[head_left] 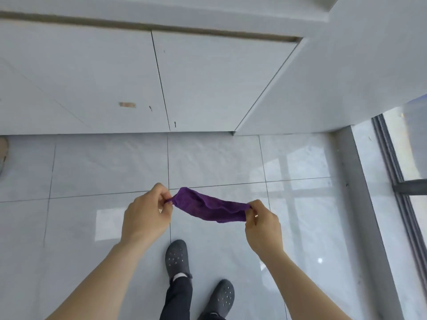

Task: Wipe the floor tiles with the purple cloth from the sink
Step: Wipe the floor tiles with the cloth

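Person standing on glossy grey floor tiles (111,167), facing low white cabinet doors (97,75). Purple cloth (211,207) held in the air between both hands, above the tiles and not touching them, a little ahead of the dark clogs (177,258).

Handling, as a judgement: the cloth looks light and limp — it sags and bunches in the middle where nothing supports it, so it has no stiffness of its own. Pile looks like terry or microfibre; likely grippy rather than slippery. Cannot tell whether it is damp. Nothing fragile about it. Best held by the edges or corners to open it out, then flattened under a palm for wiping.

Left hand (147,213) is closed in a pinch on the cloth's left end, thumb and fingers meeting on the fabric. Right hand (262,224) pinches the right end the same way. Cloth spans the gap between them, left end slightly higher in the view — stretched but still folded on itself.

Wiping not yet begun.
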Demonstrator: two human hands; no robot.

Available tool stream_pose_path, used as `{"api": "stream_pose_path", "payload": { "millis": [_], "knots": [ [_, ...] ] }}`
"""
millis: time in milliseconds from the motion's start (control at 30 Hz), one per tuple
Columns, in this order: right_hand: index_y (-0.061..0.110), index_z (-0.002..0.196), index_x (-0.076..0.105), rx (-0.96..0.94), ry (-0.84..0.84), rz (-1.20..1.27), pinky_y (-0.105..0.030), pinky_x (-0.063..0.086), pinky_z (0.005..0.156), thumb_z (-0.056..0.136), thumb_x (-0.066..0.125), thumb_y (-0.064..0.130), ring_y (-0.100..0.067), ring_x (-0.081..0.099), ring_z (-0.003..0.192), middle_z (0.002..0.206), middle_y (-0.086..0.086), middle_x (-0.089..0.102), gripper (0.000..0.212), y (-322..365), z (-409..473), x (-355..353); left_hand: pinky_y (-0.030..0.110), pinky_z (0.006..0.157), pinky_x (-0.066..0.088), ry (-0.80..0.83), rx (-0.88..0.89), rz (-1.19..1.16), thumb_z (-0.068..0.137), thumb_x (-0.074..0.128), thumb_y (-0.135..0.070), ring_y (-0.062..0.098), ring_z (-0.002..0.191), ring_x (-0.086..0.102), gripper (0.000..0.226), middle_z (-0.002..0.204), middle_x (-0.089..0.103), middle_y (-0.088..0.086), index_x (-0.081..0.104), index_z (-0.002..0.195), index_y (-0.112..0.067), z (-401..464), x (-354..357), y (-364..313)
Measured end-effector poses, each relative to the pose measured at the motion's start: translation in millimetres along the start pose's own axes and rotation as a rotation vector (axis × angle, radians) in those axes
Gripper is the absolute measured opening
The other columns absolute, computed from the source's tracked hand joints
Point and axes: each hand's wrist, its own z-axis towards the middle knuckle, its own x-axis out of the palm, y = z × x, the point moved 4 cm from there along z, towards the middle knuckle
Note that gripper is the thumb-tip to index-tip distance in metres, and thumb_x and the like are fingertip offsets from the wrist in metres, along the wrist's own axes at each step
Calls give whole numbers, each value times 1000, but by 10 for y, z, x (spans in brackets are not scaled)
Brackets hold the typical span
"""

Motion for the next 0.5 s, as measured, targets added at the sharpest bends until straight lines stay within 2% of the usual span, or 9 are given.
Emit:
{"api": "stream_pose_path", "payload": {
  "millis": [233,400,500],
  "knots": [
    [20,91,60,50,56,-12,-41,46,60,98,45,10,-29,56,66,76,2,66,20,-917,306,1236,32,65,45,114,-61,25,92,61,-22,14,82,67,13,80,69,-17,53,88,-32,195,1245,918],
    [19,94,60,51,27,-22,-38,42,55,99,44,10,-24,50,60,71,6,59,19,-1576,638,1989,35,71,51,169,-101,-8,92,61,-22,14,86,70,15,81,70,-18,54,88,-34,409,2188,1498],
    [20,95,60,46,-14,-39,-41,47,57,100,43,12,-27,55,64,75,3,61,19,-2007,930,2451,31,65,47,170,-139,-33,92,63,-23,10,84,68,23,80,68,-19,51,82,-39,613,2822,1890]
  ]
}}
